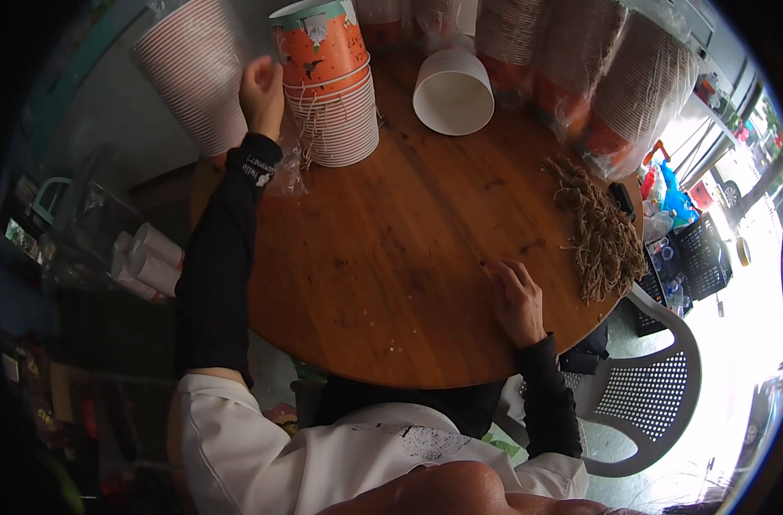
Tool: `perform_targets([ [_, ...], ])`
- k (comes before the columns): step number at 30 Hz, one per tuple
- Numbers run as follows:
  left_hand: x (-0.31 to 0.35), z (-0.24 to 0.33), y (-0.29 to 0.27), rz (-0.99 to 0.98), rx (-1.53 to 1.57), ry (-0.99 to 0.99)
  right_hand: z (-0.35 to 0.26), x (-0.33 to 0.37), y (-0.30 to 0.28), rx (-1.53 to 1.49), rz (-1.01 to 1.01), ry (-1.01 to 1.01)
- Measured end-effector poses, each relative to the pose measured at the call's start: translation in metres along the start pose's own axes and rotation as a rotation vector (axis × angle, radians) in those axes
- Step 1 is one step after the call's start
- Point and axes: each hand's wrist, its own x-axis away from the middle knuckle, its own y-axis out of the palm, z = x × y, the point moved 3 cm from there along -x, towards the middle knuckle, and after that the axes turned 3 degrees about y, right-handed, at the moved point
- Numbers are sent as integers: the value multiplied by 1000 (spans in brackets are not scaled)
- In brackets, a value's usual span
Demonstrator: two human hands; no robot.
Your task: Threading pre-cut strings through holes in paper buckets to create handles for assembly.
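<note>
Orange paper cups (327, 81) stand stacked at the wooden surface's (391, 257) far edge, their wrapping blurred. Left hand (263, 90) touches the stack, fingers curled and partly hidden; right hand (517, 300) rests flat, fingers loosely together

Left hand (261, 94) raised, arm extended forward, fingers curled. Right hand (516, 300) lies flat, palm down, fingers spread. Both forearms in black sleeves.

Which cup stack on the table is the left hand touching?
The orange-topped stack beside the left hand; the lone white cup lies on its side, apart.
</note>
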Motion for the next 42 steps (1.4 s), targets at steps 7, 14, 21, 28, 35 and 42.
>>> perform_targets([
  [7, -52, 47, 21, -239, -266, 660, 5, 2, 2, 26, 8, 9],
  [14, 30, 91, 21, -274, 253, 142, 4, 3, 0, 4, 53, 49],
  [21, 122, 320, -70, -835, 1491, -117, 12, 4, -2, 59, 105, 71],
  [28, 117, 292, -156, -817, 1521, -169, 17, 5, 6, 70, 136, 61],
  [35, 194, 355, -154, -900, 1601, -183, 32, 14, 0, 82, 199, 86],
  [42, 192, 353, -177, -950, 1585, -167, 19, 10, 2, 39, 200, 37],
])
